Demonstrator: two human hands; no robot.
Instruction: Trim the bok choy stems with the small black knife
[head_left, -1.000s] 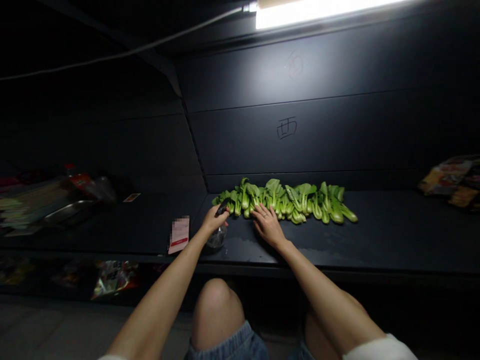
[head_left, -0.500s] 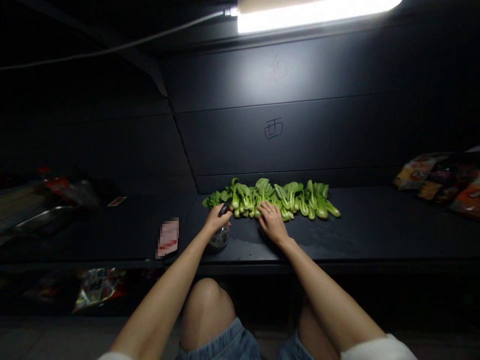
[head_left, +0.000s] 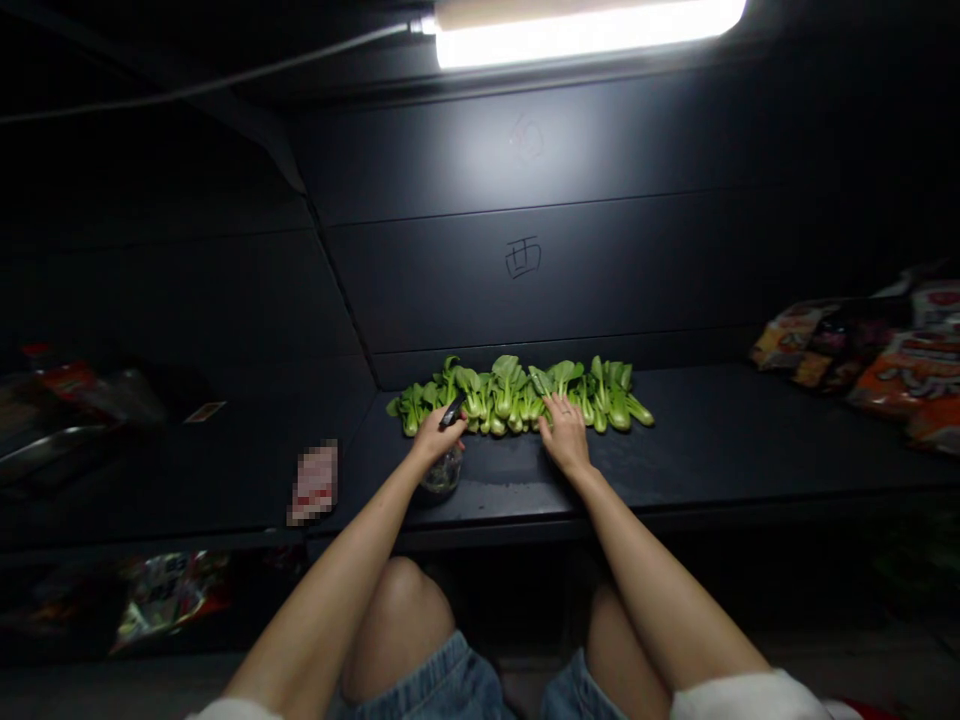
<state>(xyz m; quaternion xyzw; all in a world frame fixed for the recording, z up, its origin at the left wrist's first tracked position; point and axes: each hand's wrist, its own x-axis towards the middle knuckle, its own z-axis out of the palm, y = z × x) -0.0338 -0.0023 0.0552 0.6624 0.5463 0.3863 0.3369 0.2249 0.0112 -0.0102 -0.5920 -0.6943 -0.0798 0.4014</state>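
Note:
Green bok choy (head_left: 508,388) lie side by side in a long row on the dark shelf (head_left: 697,440), leaves toward the back panel and pale stem ends toward me. My left hand (head_left: 432,438) is closed around the neck of a clear spray bottle (head_left: 442,476) with a black nozzle, in front of the row's left part. The bottle's body shows below the fingers. My right hand (head_left: 565,436) lies with fingers stretched over the stems right of the middle, touching them and hiding some.
Snack bags (head_left: 907,365) lie on the shelf at the right. A pixelated flat item (head_left: 313,482) and a small card (head_left: 205,411) are at the left. Below, a shiny package (head_left: 169,590) lies on a lower shelf. A lit tube lamp (head_left: 592,35) hangs overhead.
My right hand has moved right along the bok choy, uncovering stems in the middle. The left hand still grips the spray bottle. The whole view has shifted slightly.

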